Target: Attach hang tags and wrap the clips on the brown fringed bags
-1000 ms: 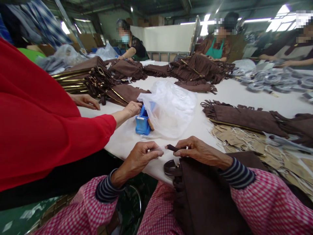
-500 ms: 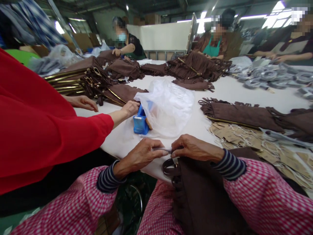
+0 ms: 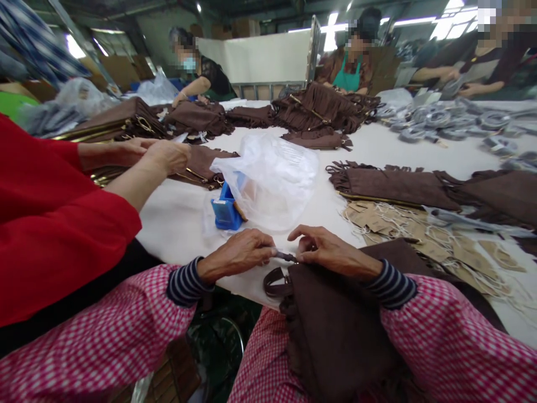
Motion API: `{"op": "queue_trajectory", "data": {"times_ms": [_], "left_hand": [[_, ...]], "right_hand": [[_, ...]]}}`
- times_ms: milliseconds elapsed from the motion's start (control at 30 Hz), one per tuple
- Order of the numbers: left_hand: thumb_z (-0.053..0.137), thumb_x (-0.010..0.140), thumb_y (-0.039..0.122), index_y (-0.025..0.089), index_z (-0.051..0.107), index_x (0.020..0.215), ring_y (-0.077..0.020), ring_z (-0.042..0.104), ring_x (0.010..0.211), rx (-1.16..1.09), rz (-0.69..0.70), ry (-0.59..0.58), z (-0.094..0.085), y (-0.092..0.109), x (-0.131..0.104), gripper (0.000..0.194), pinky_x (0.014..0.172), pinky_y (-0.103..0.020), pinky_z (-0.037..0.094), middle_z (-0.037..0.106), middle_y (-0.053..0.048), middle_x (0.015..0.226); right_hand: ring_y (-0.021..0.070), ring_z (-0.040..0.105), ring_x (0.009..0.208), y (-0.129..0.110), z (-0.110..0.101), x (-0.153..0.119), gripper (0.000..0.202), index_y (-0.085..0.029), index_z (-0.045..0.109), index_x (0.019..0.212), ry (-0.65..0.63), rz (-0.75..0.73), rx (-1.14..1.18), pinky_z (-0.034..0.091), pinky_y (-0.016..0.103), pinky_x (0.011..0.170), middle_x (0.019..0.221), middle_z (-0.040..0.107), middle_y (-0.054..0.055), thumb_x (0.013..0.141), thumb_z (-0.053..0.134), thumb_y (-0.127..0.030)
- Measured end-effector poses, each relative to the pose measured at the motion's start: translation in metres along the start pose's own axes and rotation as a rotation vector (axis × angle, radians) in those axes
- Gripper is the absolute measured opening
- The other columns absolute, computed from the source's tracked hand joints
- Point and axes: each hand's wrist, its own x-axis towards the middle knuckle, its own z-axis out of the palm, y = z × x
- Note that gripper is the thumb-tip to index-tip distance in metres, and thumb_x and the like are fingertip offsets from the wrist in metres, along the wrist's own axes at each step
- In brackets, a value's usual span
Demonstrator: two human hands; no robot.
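Observation:
A narrow dark strip [image 3: 286,256] stretches between my hands, just above the table's near edge. My left hand [image 3: 240,254] is closed, pinching the strip's left end between thumb and fingertips. The thumb and curled fingers of my right hand [image 3: 333,253] close at the other end, by the corner of a brown suede-like bag [image 3: 339,330]; the forefinger is lifted away. Fringe runs down the bag's left side, and it lies over my lap and the table edge. A brown strap loop [image 3: 274,284] with a metal fitting sticks out beside the corner. The right fingertips partly hide the strip's end.
Ahead are a blue tape dispenser [image 3: 226,211] and a crumpled clear plastic bag [image 3: 272,182]. Paper tags with white strings [image 3: 403,229] and fringed brown bags [image 3: 390,187] lie right. At left, a co-worker's hands [image 3: 165,157] work near stacked bags. Grey coils [image 3: 444,120] lie farther off.
My right forefinger has lifted from the strip, and more of the strip shows between my hands. The red-sleeved co-worker's hand has left the dispenser and moved left. The view has shifted slightly right.

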Motion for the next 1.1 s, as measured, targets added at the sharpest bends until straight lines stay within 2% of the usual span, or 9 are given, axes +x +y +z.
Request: {"op": "queue_trajectory", "data": {"times_ms": [200,300,400,533,633,733,867,1000,1100], "left_hand": [[0.056,0.091,0.038,0.013,0.071,0.069,-0.0149,0.06,0.059,-0.208,-0.059,-0.255,-0.01,0.008,0.019,0.036,0.058,-0.025,0.044,0.069,-0.006,0.066],[0.06,0.089,0.041,0.015,0.072,0.066,-0.0145,0.058,0.055,-0.319,-0.1,-0.405,-0.015,0.008,0.027,0.037,0.058,-0.025,0.043,0.069,-0.006,0.062],[0.06,0.089,0.046,0.015,0.073,0.069,-0.014,0.055,0.05,-0.383,-0.175,-0.497,-0.015,0.005,0.034,0.039,0.054,-0.025,0.041,0.068,-0.005,0.057],[0.056,0.091,0.05,0.016,0.071,0.074,-0.0133,0.053,0.048,-0.322,-0.185,-0.487,-0.011,0.007,0.036,0.04,0.051,-0.024,0.039,0.065,-0.003,0.056],[0.055,0.092,0.05,0.017,0.069,0.077,-0.0141,0.054,0.051,-0.113,-0.089,-0.362,-0.01,0.017,0.031,0.038,0.052,-0.024,0.037,0.065,-0.002,0.061],[0.064,0.087,0.047,0.02,0.073,0.091,-0.0176,0.061,0.067,0.081,0.037,-0.248,-0.012,0.029,0.022,0.029,0.063,-0.025,0.038,0.07,-0.004,0.077],[0.071,0.081,0.037,0.026,0.067,0.121,-0.0214,0.062,0.077,0.189,0.057,-0.315,-0.017,0.031,0.016,0.041,0.068,-0.026,0.037,0.071,-0.004,0.088],[0.067,0.081,0.027,0.024,0.065,0.12,-0.0188,0.061,0.076,-0.001,0.062,-0.392,-0.019,0.021,0.023,0.04,0.067,-0.025,0.04,0.069,-0.002,0.088],[0.062,0.082,0.027,0.02,0.062,0.114,-0.0144,0.056,0.064,-0.168,-0.035,-0.495,-0.015,0.016,0.034,0.033,0.057,-0.023,0.04,0.062,0.001,0.077]], "right_hand": [[0.0125,0.05,0.065,0.007,0.004,-0.002,0.028,-0.017,0.054,0.106,0.014,-0.06,0.08,0.038,0.026,0.062,0.074,0.061,-0.002,0.079,0.063,-0.02],[0.0123,0.05,0.065,0.008,0.004,-0.002,0.028,-0.017,0.055,0.105,0.02,-0.073,0.089,0.038,0.026,0.062,0.075,0.061,-0.002,0.079,0.063,-0.02],[0.0123,0.05,0.065,0.011,0.004,-0.002,0.029,-0.017,0.055,0.106,0.031,-0.085,0.094,0.038,0.026,0.063,0.075,0.062,-0.002,0.078,0.063,-0.02],[0.0121,0.051,0.066,0.015,0.004,0.0,0.028,-0.018,0.056,0.106,0.034,-0.107,0.083,0.038,0.025,0.063,0.076,0.063,-0.002,0.078,0.062,-0.018],[0.012,0.051,0.066,0.016,0.004,0.0,0.025,-0.017,0.058,0.102,0.048,-0.101,0.051,0.038,0.025,0.063,0.075,0.063,-0.002,0.078,0.063,-0.018],[0.0127,0.052,0.067,0.015,0.004,0.001,0.026,-0.017,0.059,0.103,0.042,-0.085,0.09,0.039,0.026,0.064,0.076,0.063,-0.001,0.078,0.064,-0.02],[0.013,0.054,0.068,0.018,0.004,0.001,0.028,-0.017,0.059,0.104,0.029,-0.087,0.137,0.041,0.026,0.066,0.077,0.064,0.0,0.077,0.065,-0.02],[0.0129,0.054,0.068,0.02,0.003,0.002,0.028,-0.017,0.059,0.103,0.035,-0.088,0.17,0.041,0.026,0.065,0.076,0.064,-0.001,0.077,0.067,-0.02],[0.0129,0.054,0.067,0.018,0.002,0.0,0.03,-0.017,0.058,0.105,0.043,-0.083,0.183,0.041,0.026,0.064,0.075,0.064,-0.001,0.076,0.067,-0.021]]}}
